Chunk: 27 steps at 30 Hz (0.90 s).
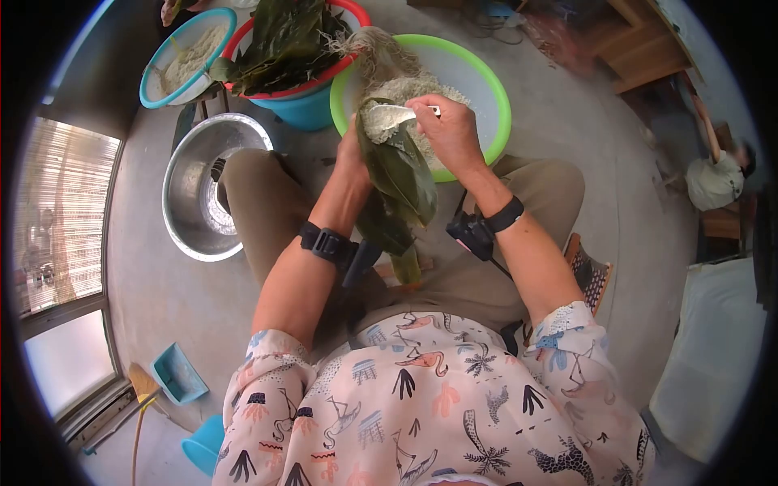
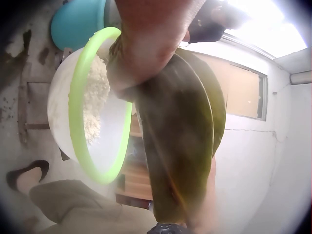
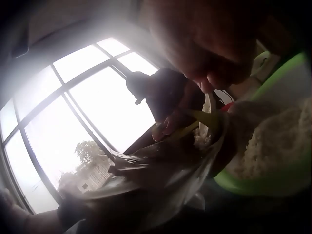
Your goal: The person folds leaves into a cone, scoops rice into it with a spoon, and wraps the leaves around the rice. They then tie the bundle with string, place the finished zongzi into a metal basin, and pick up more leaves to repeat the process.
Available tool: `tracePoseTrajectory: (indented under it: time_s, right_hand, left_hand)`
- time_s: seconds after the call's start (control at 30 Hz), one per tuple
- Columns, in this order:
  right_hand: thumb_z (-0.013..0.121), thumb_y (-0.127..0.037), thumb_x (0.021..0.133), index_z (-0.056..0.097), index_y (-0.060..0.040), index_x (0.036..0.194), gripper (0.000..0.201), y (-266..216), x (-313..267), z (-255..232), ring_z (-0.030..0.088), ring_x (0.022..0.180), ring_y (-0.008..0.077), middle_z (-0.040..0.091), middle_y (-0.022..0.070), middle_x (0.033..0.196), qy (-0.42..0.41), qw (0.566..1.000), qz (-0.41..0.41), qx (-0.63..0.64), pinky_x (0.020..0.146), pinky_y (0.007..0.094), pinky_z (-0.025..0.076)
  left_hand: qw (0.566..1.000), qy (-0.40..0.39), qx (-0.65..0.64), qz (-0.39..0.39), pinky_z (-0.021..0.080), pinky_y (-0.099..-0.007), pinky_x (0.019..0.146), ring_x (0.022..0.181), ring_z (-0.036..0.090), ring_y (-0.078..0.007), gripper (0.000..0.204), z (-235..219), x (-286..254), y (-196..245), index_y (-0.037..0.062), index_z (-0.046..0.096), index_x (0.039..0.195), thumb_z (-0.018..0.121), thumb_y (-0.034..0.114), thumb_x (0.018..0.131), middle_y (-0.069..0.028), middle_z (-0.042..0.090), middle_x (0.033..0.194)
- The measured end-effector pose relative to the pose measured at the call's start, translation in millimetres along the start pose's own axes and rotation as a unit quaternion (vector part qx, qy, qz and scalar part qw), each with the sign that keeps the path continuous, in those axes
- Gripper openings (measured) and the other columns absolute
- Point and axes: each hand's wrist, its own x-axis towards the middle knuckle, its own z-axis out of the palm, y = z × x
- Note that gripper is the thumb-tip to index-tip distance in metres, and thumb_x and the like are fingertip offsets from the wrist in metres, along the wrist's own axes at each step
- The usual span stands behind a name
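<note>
My left hand [image 1: 350,152] holds long green leaves [image 1: 403,180] folded into a pocket, their tails hanging over my lap. White rice [image 1: 374,126] fills the mouth of this pocket. In my right hand [image 1: 455,136] is a white spoon [image 1: 395,115], gripped by its handle, with its bowl over the rice at the leaf opening. Both hands work above the near side of a green-rimmed basin [image 1: 504,97], which holds more loose rice [image 1: 421,87] and a bundle of pale strings [image 1: 377,55]. The left wrist view shows the broad leaf [image 2: 178,126] up close, hiding most fingers.
Left of the green-rimmed basin, a red-rimmed basin [image 1: 361,14] holds dark leaves [image 1: 288,44]. A blue-rimmed bowl [image 1: 148,93] of rice stands farther left. A metal basin [image 1: 182,219] lies by my left knee. Another person [image 1: 717,180] is at the far right.
</note>
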Motion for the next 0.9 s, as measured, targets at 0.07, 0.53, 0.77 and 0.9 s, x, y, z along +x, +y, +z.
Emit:
tracePoseTrajectory:
  time_s: [0.07, 0.53, 0.77, 0.9]
  right_hand:
    - [0.059, -0.017, 0.086, 0.07, -0.0032, 0.091, 0.018, 4, 3, 4, 0.067, 0.065, 0.0228, 0.067, 0.0142, 0.071, 0.027, 0.998, -0.05, -0.039, 0.063, 0.0328, 0.051]
    - [0.057, -0.018, 0.091, 0.069, -0.0032, 0.095, 0.02, -5, 15, -19, 0.059, 0.059, 0.0147, 0.063, 0.009, 0.067, 0.062, 0.994, -0.06, -0.061, 0.058, 0.0283, 0.047]
    - [0.053, -0.018, 0.085, 0.064, -0.0015, 0.073, 0.024, 127, 20, -14, 0.061, 0.069, 0.0384, 0.062, 0.0217, 0.075, 0.002, 0.97, -0.001, -0.244, 0.063, 0.0402, 0.05]
    - [0.056, -0.018, 0.084, 0.066, -0.0011, 0.076, 0.022, 160, 19, 12, 0.063, 0.065, 0.0345, 0.065, 0.0204, 0.073, -0.034, 0.978, 0.116, -0.171, 0.061, 0.0399, 0.051]
  left_hand:
    - [0.998, 0.062, -0.024, 0.007, 0.056, -0.0432, 0.069, 0.083, 0.063, -0.0266, 0.046, 21, -9, -4, 0.0064, 0.056, 0.112, 0.029, 0.042, 0.103, -0.0124, 0.063, 0.099]
    - [0.996, 0.06, -0.042, 0.04, 0.054, -0.0454, 0.08, 0.09, 0.061, -0.0298, 0.045, 15, -12, 0, 0.0059, 0.054, 0.118, 0.029, 0.041, 0.104, -0.0123, 0.062, 0.106]
    - [0.989, 0.112, -0.046, 0.085, 0.053, -0.0456, 0.081, 0.092, 0.062, -0.0323, 0.044, 0, -9, 9, 0.0051, 0.056, 0.116, 0.032, 0.039, 0.102, -0.0163, 0.064, 0.105]
    - [0.99, 0.105, -0.037, 0.09, 0.053, -0.0457, 0.082, 0.093, 0.062, -0.0324, 0.046, -3, -14, 11, 0.0043, 0.055, 0.117, 0.031, 0.041, 0.102, -0.0162, 0.064, 0.105]
